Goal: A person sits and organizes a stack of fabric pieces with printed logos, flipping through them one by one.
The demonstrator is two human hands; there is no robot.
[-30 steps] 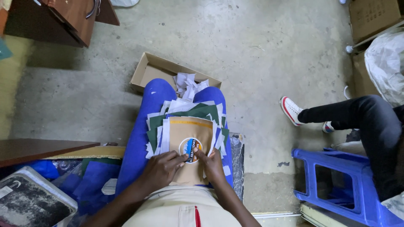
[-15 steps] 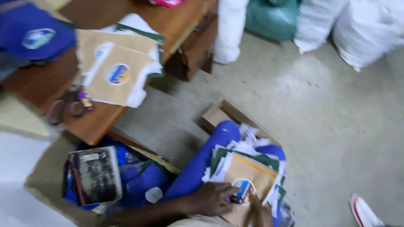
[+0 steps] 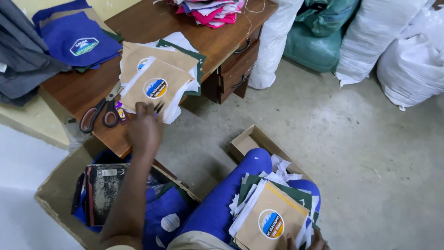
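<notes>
My left hand (image 3: 144,129) reaches up to the wooden table (image 3: 152,23), at the near edge of a pile of tan fabric pieces with round blue-and-orange badges (image 3: 155,85). Its fingers are closed on a small dark pointed tool (image 3: 158,108). Just left of the hand lie scissors with red-brown handles (image 3: 98,113). On my lap, over blue trousers (image 3: 222,199), sits a second stack of tan, green and white pieces (image 3: 270,217). My right hand (image 3: 314,241), mostly cut off at the bottom edge, grips the top tan piece at its lower edge.
A blue cloth with a badge (image 3: 76,39) and grey fabric (image 3: 23,55) lie on the table, with pink cloth (image 3: 210,11) at its far end. A cardboard box (image 3: 55,203) of blue items stands left of my leg, a shallow box (image 3: 252,139) ahead, and white and green sacks (image 3: 370,37) behind.
My view swung up and left from my lap to the table. My left hand left the lap stack and reached up to the pile on the table; my right hand stayed on the stack.
</notes>
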